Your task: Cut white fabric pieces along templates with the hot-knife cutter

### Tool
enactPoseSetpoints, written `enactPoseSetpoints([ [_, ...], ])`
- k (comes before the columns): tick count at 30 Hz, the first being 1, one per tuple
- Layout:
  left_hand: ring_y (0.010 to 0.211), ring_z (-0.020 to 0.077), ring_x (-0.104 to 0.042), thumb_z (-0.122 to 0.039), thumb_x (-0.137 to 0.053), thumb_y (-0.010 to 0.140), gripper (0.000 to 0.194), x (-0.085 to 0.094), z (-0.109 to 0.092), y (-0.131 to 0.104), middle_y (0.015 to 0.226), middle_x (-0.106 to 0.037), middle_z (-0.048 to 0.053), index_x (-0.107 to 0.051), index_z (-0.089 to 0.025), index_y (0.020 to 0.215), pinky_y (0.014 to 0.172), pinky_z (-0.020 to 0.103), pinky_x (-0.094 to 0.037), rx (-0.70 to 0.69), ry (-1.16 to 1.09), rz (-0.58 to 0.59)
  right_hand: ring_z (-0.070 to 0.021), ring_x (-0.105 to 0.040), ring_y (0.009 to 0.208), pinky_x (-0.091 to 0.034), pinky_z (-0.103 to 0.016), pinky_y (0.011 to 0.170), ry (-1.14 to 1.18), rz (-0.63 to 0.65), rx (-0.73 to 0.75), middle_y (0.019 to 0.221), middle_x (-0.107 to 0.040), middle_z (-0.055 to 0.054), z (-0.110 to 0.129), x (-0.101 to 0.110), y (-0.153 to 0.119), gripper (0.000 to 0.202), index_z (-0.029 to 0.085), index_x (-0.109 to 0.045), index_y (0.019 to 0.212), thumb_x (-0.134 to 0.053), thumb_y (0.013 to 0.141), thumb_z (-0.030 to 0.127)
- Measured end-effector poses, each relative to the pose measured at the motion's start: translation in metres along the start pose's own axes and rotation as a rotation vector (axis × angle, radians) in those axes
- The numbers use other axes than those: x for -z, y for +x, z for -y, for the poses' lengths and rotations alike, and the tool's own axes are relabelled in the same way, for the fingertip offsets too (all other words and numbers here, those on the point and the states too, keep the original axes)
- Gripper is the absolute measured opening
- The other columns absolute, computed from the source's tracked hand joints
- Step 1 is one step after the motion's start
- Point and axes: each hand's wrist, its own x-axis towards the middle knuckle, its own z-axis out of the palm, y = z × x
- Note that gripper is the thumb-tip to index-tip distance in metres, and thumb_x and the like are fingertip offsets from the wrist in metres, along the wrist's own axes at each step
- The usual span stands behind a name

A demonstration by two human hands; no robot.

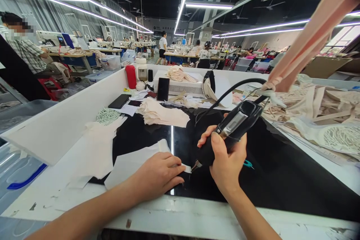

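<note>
My right hand [227, 157] is closed around a black corded hand tool [233, 122] with a pointed metal tip, a clear window and a black cable. The tip reaches down beside the narrow end of a white fabric piece [135, 159] on the black work surface [270, 161]. Contact between tip and fabric is too small to make out. With fingers stretched out, my left hand [160, 174] lies on that fabric piece near its narrow end. From above, a pink fabric strip [315, 33] hangs down, tied near the tool's rear.
Pale fabric stacks lie ahead [164, 112] and at left [97, 150]. Behind them are a phone [163, 89], a white vented box [180, 82] and a red container [131, 77]. Beige fabric pieces [323, 101] heap at right. A white side panel [70, 112] borders the left. Co-workers sit farther off.
</note>
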Motion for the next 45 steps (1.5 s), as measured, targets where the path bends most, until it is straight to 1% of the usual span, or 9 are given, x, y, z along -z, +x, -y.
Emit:
enactPoseSetpoints([
  [4,0.101,0.0217,-0.068,-0.031,-0.048,0.110,0.027,0.001,0.006,0.000,0.115,-0.073,0.007,-0.070,-0.017,0.119,0.092,0.036,-0.053,0.016,-0.009,-0.034,-0.0128,-0.063,0.061,-0.056,-0.030,0.058,-0.018,-0.009,-0.005,0.084,-0.066,0.005,0.002,0.002,-0.002,0.026,0.027,-0.053,0.105,-0.075,0.092,0.031],
  [6,0.099,0.0202,-0.069,-0.028,-0.048,0.111,0.026,-0.001,0.010,-0.001,0.111,-0.074,0.006,-0.071,-0.017,0.116,0.091,0.034,-0.054,0.019,-0.010,-0.061,-0.0130,-0.063,0.062,-0.056,-0.030,0.058,-0.028,-0.008,-0.006,0.084,-0.066,0.005,0.003,0.002,-0.003,0.026,0.027,-0.052,0.103,-0.075,0.092,0.032],
  [10,0.098,0.0179,-0.070,-0.027,-0.047,0.111,0.026,-0.005,0.016,0.000,0.108,-0.075,0.006,-0.072,-0.018,0.114,0.091,0.032,-0.054,0.038,-0.032,-0.108,-0.0133,-0.062,0.061,-0.056,-0.031,0.057,-0.022,-0.001,-0.005,0.084,-0.067,0.005,0.004,0.003,-0.004,0.026,0.028,-0.052,0.103,-0.075,0.092,0.030],
  [17,0.095,0.0164,-0.071,-0.027,-0.046,0.111,0.030,-0.001,0.014,0.001,0.107,-0.075,0.006,-0.074,-0.019,0.104,0.087,0.029,-0.054,0.035,-0.097,-0.131,-0.0133,-0.062,0.061,-0.056,-0.031,0.057,-0.019,-0.006,-0.006,0.083,-0.066,0.006,0.004,0.005,-0.004,0.028,0.028,-0.052,0.105,-0.076,0.091,0.031],
  [23,0.092,0.0160,-0.070,-0.019,-0.053,0.107,0.023,-0.006,0.016,-0.001,0.104,-0.075,0.003,-0.075,-0.019,0.098,0.084,0.030,-0.053,0.020,-0.026,-0.141,-0.0126,-0.061,0.060,-0.055,-0.029,0.057,-0.022,0.000,0.005,0.082,-0.066,0.006,0.005,0.005,-0.004,0.028,0.028,-0.053,0.106,-0.077,0.091,0.033],
  [28,0.089,0.0160,-0.069,-0.016,-0.051,0.106,0.026,-0.006,0.015,0.000,0.102,-0.075,0.005,-0.075,-0.018,0.095,0.085,0.031,-0.054,0.004,0.044,-0.138,-0.0135,-0.062,0.061,-0.055,-0.030,0.057,-0.026,-0.010,-0.009,0.082,-0.067,0.005,0.005,0.006,-0.005,0.030,0.028,-0.052,0.105,-0.078,0.090,0.034],
  [31,0.091,0.0167,-0.070,-0.014,-0.051,0.105,0.025,-0.005,0.014,-0.001,0.102,-0.075,0.005,-0.075,-0.018,0.097,0.087,0.032,-0.055,-0.003,0.063,-0.141,-0.0138,-0.062,0.061,-0.055,-0.030,0.057,-0.030,-0.008,-0.016,0.082,-0.067,0.005,0.005,0.006,-0.005,0.031,0.027,-0.052,0.105,-0.078,0.090,0.035],
  [40,0.099,0.0182,-0.068,-0.011,-0.051,0.103,0.020,-0.004,0.012,0.000,0.104,-0.074,0.005,-0.070,-0.017,0.098,0.093,0.034,-0.054,-0.058,0.131,-0.113,-0.0143,-0.062,0.061,-0.055,-0.030,0.057,-0.016,-0.007,-0.012,0.082,-0.066,0.004,0.004,0.008,-0.006,0.035,0.027,-0.055,0.114,-0.079,0.090,0.035],
  [45,0.092,0.0182,-0.068,-0.010,-0.050,0.103,0.021,0.000,0.011,0.000,0.096,-0.074,0.005,-0.068,-0.017,0.095,0.091,0.033,-0.053,-0.069,0.158,-0.059,-0.0149,-0.063,0.063,-0.056,-0.030,0.059,-0.013,-0.005,-0.009,0.083,-0.067,0.004,0.005,0.008,-0.006,0.046,0.029,-0.055,0.132,-0.078,0.091,0.033],
])
